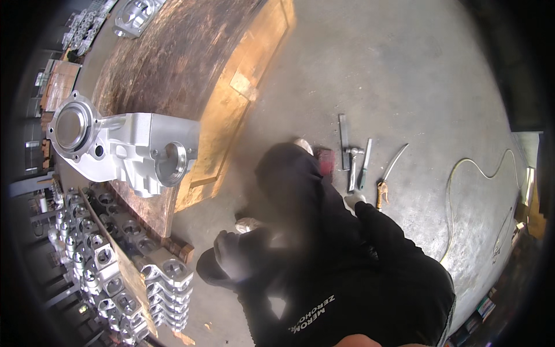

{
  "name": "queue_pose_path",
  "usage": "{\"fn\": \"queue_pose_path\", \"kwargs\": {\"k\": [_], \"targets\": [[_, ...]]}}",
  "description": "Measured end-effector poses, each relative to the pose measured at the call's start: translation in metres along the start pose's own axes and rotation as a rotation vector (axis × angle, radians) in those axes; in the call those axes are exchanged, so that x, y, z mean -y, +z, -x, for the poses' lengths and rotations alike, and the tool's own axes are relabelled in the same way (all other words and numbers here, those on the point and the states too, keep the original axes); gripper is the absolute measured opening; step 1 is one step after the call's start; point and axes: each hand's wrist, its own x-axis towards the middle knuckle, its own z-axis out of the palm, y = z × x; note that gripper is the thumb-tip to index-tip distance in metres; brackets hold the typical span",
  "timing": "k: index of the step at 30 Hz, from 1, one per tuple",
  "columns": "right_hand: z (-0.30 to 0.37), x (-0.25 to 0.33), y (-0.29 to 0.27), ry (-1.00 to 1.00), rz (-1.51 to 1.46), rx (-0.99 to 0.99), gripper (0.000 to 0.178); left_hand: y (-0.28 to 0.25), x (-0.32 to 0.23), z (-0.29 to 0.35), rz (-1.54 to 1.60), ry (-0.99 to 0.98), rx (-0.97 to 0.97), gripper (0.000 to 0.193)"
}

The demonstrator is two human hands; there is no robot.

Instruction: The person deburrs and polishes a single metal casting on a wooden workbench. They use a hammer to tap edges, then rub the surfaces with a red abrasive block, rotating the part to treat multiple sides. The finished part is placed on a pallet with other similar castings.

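My left hand [230, 255], in a pale glove, is beside my dark-clothed leg and apart from the workbench. Haze blurs it, and how its fingers are set is unclear. Of my right hand [355, 200] only a small pale gloved part shows past the black sleeve, close to the orange handle of a curved pruning saw [382, 192]; whether it touches the saw is hidden. Nearby on the floor lie a hammer [352, 168], a file with a green handle [365, 165] and a flat metal bar [344, 141]. A silver metal casting [130, 144] with round bores stands on the bench.
The wooden workbench [167, 63] fills the upper left, with another casting [136, 16] at its far end. Stacked castings [115, 277] crowd the lower left. A dark red block [326, 162] lies by my foot. A pale hose [450, 202] curves over the floor at right.
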Motion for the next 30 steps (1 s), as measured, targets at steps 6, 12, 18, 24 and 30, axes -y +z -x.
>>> {"fn": "queue_pose_path", "kwargs": {"k": [6, 12, 18, 24, 30], "targets": [[-0.023, 0.116, -0.043, 0.11, -0.25, -0.273, 0.028, -0.042, -0.029, -0.066, 0.295, -0.176, -0.352, 0.033], [-0.048, 0.18, -0.051, 0.003, -0.173, -0.247, 0.039, -0.045, -0.055, -0.141, -0.345, 0.011, -0.483, 0.033], [-0.058, 0.145, -0.08, -0.007, -0.353, -0.318, 0.05, -0.063, -0.013, -0.262, -0.253, -0.067, -0.327, 0.042], [-0.082, 0.094, -0.133, -0.114, -0.939, -0.339, 0.062, -0.034, 0.037, -0.313, 0.184, 0.155, -0.439, 0.06], [-0.084, 0.138, -0.267, -0.451, -1.413, -0.408, 0.081, -0.012, 0.035, -0.354, 0.66, -0.03, -0.438, 0.088]]}}
